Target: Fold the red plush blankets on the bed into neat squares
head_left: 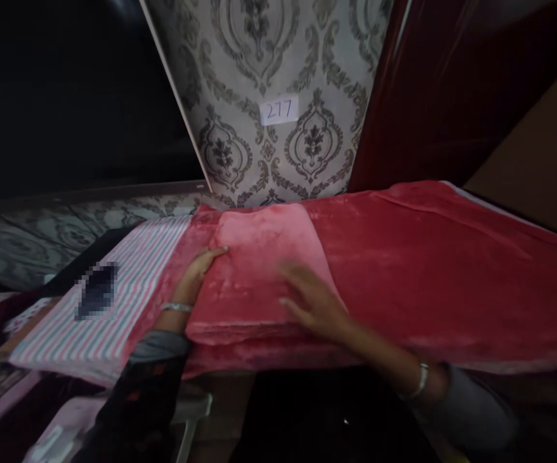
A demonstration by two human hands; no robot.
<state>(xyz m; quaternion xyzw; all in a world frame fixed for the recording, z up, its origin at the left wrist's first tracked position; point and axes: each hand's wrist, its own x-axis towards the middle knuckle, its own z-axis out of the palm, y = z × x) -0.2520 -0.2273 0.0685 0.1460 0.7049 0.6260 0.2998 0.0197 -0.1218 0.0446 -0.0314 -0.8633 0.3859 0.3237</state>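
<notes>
A folded piece of pink-red plush cloth [264,296] lies in layers, its front edge thick and rounded. Under it and to the right spreads a larger red plush cover [442,263]. My left hand [206,260] rests at the folded cloth's left side, fingers stretched and partly hidden by the back of the hand. Over the right part of that cloth is my right hand [314,301], blurred by motion, with its thumb apart from the fingers and nothing in it. Whether the right hand touches the cloth cannot be made out.
A striped cloth [148,257] with a pixelated dark object [96,292] on it lies to the left. A dark screen [76,96] stands behind. A paper marked 277 [279,110] sticks to the patterned wall. A dark red panel [433,96] is at right, a pale metal frame [194,408] below.
</notes>
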